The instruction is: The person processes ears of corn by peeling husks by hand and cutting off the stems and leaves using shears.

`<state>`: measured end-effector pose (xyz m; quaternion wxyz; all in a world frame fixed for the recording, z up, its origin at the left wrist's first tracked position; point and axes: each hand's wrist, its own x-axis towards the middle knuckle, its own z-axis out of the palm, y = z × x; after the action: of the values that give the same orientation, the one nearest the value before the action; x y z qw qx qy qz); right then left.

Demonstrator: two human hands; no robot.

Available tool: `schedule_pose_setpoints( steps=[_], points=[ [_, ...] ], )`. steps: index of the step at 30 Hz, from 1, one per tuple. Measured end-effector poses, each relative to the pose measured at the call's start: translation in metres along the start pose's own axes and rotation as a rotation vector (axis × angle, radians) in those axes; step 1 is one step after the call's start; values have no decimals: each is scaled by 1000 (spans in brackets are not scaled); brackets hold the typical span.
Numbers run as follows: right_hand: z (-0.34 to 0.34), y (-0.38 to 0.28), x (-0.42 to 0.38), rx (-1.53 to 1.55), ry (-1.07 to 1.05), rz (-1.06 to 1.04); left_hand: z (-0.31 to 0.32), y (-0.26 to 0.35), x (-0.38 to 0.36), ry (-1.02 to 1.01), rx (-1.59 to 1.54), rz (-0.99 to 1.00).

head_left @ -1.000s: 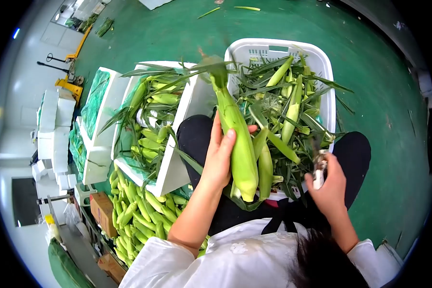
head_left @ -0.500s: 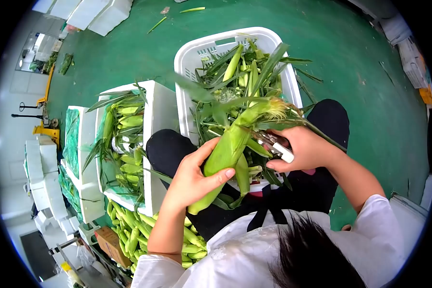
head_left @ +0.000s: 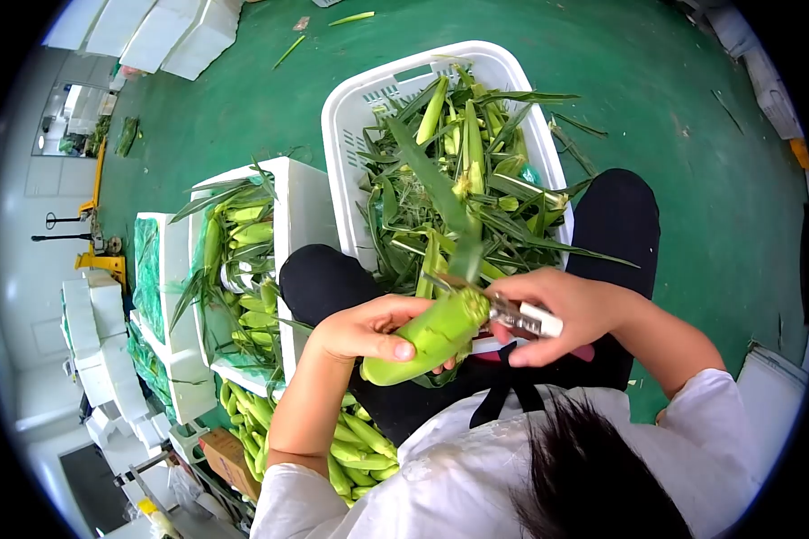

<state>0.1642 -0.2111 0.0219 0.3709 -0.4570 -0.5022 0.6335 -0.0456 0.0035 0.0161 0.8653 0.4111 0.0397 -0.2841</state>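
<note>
Here's the left hand wrapped around a husked ear of corn, held over the lap just this side of the white basket, while the right hand grips the metal clippers right by its blunt end. It looks firm, moderately weighty, perhaps slick-leaved, so the thick middle seems the surest hold, fingers clear of the blades!
</note>
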Motion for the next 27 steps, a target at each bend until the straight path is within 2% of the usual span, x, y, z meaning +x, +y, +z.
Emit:
schedule_pose_setpoints(
  steps=[1,3,4,6,8,10,11,14,17,20,22,24,26,27],
  points=[
    [8,-3,-2,265,150,95,-1,-2,1,42,5,52],
    [14,0,-8,510,381,189,0,-7,0,131,13,154],
    [14,1,-9,665,473,221,5,-10,0,279,170,215],
    [20,-1,-7,726,538,89,18,-14,7,568,485,332],
    [31,-3,-2,798,605,-32,20,-11,14,663,775,428],
    [36,-18,1,842,592,-17,20,-3,19,676,1060,534],
    [37,-20,4,811,592,-14,22,-3,22,729,1072,581],
    [40,-25,16,686,556,-3,24,-4,19,821,1201,579],
    [38,-23,23,675,551,-11,20,-13,16,962,1311,596],
    [38,-20,28,721,525,16,26,-16,14,1113,1573,649],
    [41,-20,35,797,511,-20,24,-23,18,1209,1596,725],
    [44,-14,42,708,590,-33,24,-25,19,1243,1634,768],
    [49,-16,44,737,607,-2,26,-34,25,1291,1334,740],
    [55,-20,47,792,615,-26,24,-40,28,1222,988,710]
  ],
)
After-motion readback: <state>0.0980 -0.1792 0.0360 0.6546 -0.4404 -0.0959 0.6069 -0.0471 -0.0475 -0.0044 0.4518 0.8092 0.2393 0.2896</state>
